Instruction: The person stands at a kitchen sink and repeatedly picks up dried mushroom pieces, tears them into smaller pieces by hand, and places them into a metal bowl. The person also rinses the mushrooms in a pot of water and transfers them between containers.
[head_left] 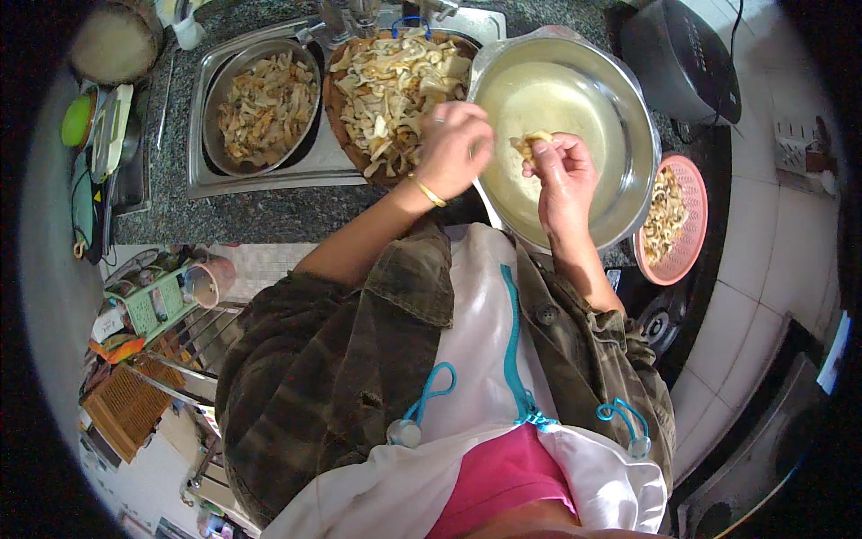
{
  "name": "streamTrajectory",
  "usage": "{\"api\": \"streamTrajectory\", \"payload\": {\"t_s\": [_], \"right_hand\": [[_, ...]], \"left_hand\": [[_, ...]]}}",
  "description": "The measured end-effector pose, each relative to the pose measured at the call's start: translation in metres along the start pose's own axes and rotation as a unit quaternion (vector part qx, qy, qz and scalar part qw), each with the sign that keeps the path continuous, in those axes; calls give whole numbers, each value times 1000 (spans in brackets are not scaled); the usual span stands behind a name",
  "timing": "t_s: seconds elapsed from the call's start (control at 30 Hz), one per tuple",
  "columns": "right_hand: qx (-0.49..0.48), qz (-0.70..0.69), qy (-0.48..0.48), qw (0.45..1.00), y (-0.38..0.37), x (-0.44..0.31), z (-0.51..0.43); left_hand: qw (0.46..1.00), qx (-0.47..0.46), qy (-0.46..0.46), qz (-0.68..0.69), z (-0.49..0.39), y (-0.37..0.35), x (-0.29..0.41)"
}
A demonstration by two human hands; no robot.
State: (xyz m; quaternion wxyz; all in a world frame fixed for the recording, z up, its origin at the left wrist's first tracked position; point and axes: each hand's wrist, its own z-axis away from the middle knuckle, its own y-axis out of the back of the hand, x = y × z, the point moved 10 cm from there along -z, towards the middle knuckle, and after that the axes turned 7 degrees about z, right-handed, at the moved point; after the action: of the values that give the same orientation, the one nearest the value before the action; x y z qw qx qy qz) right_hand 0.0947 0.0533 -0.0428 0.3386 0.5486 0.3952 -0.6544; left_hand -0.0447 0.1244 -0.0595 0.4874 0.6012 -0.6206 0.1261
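Between finger and thumb of my right hand (pixel 567 176) is a small piece of mushroom (pixel 532 149), held over a large metal pot (pixel 643 151) of pale yellowish liquid. My left hand (pixel 458 148), somewhat blurred, hovers at the pot's left rim with curled fingers; whether anything is in it is not clear. Just left of it, a heap of pale torn mushrooms (pixel 390 87) fills a round brown basket (pixel 333 118). Browner mushroom pieces (pixel 266 111) lie in a metal bowl (pixel 210 124) farther left. At the right, a pink plastic colander (pixel 697 215) holds more pieces (pixel 663 215).
The bowl rests in a steel sink (pixel 196 162) set in a granite counter (pixel 269 219). A dark appliance (pixel 673 64) with a cord stands at the back right. Part of a gas stove (pixel 656 323) shows below the colander. Kitchen utensils (pixel 111 135) crowd the left end.
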Motion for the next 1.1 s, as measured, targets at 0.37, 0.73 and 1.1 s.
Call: {"api": "streamTrajectory", "payload": {"t_s": [0.37,0.73,1.1], "right_hand": [[-238,157,-4,958,-81,27,-13],[-226,55,-112,966,-68,44,-6],[-177,-188,-203,944,-54,25,-2]], "left_hand": [[917,4,297,-267,29,112,-206],[993,79,90,-4,-5,115,-77],[965,-48,5,256,-25,43,39]]}}
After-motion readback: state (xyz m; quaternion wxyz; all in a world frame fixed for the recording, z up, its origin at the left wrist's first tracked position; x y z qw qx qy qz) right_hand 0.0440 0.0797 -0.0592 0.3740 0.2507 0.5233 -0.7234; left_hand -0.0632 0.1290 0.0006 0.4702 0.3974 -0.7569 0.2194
